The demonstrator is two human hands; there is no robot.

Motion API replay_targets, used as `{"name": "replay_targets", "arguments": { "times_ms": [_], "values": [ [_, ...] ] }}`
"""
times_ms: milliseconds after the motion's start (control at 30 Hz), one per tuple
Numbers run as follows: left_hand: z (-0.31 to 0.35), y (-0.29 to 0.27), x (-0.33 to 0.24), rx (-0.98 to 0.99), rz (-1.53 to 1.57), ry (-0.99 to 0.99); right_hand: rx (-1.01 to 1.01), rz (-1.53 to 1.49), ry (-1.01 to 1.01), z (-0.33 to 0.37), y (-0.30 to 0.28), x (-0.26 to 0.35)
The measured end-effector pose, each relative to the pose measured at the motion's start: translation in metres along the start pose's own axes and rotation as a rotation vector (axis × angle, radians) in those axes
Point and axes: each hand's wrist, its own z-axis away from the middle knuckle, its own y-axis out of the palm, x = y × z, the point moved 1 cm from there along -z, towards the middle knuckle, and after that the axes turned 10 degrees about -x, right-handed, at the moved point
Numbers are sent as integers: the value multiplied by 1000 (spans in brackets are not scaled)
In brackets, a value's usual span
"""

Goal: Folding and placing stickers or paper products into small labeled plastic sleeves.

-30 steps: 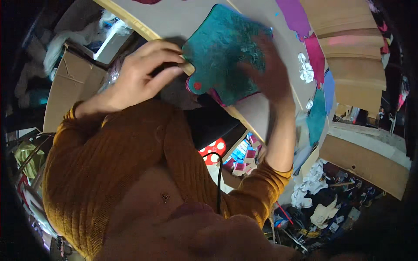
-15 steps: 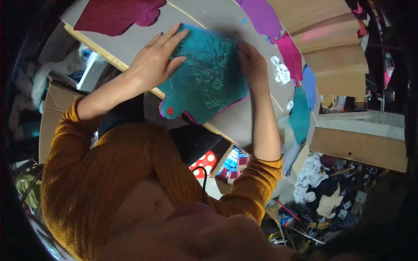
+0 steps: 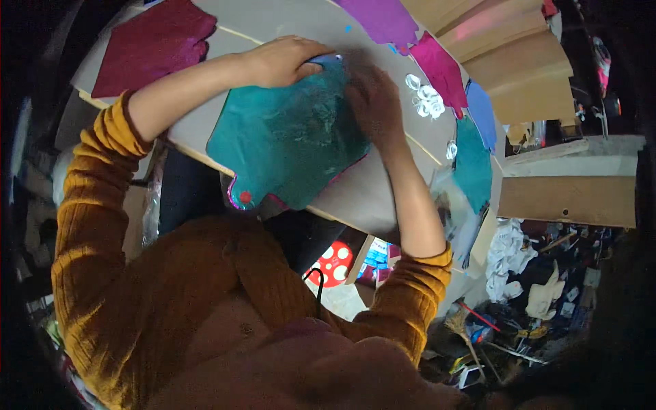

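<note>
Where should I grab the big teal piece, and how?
Probably by the rounded tab with the red spot, coming from the near side. That bit of the flat teal piece sticks out past the table's edge, so it could be pinched from above and below.

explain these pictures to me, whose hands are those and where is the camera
There is no machine: these are a person's bare hands. Every picture comes from one wide camera on the person's head, looking down, so straight edges bend. A teal piece with a red dot lies on the grey table. The left hand is at its far edge; the right hand, blurred, is at its right side. Whether either grips it is unclear. Nearby: a maroon piece, a purple piece, a pink piece.
</note>
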Motion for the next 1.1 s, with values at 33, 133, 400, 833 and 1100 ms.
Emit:
{"name": "replay_targets", "arguments": {
  "times_ms": [33, 133, 400, 833, 1100],
  "values": [
    [-4, 2, 1, 6, -2, 13, -52, -24, -100, 4, -1, 6],
    [-1, 6, -2, -8, 111, -32, 40, -30, 64, 15, -4, 23],
    [1, 11, 4, 72, 83, -62, 16, -31, 108, 13, 16, 24],
    [9, 9, -7, 125, -142, -17, -12, -25, 140, 8, 19, 29],
    [12, 9, -9, 131, -205, 100, -94, -61, 115, 13, 17, 21]
  ]
}}
